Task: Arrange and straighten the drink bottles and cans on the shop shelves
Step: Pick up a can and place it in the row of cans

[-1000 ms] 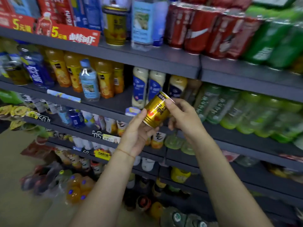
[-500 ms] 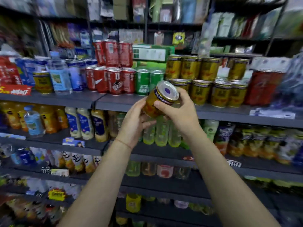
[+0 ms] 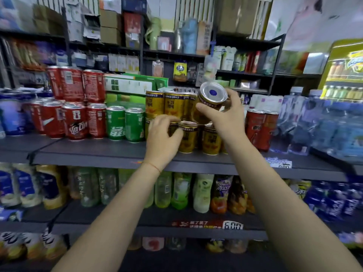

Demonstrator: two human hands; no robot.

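My right hand grips a gold can, tilted so its silver end with a blue dot faces me, above the stacked gold cans on the upper shelf. My left hand is curled round a gold can in the lower front row, next to another gold can. Red cans and green cans stand to the left on the same shelf.
Red cans and blue water bottles stand to the right. A lower shelf holds green and orange drink bottles. Boxes and household goods fill the racks behind. A price tag hangs on the shelf edge.
The view rose from the lower shelves to the can shelf. My right hand carried the gold can up to the gold stack; my left hand let go of it and took a shelf can.
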